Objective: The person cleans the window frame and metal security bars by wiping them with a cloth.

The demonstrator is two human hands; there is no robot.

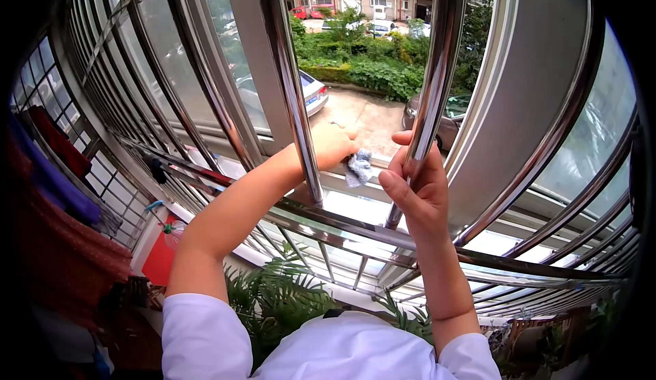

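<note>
While my left hand (331,146) reaches past the left upright bar (289,73) at the centre of the frame, its fingers are closed on a crumpled cloth (359,167), between the two bars. My right hand (429,187), right of centre, curls loosely around the right upright bar (439,52). I judge this a step of reaching through while braced; shifting the cloth would call for a secure pinch and wrist clearance.

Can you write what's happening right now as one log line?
left hand: crumpled rag, between bars | right hand: curled around upright bar | outside: silver car
</note>
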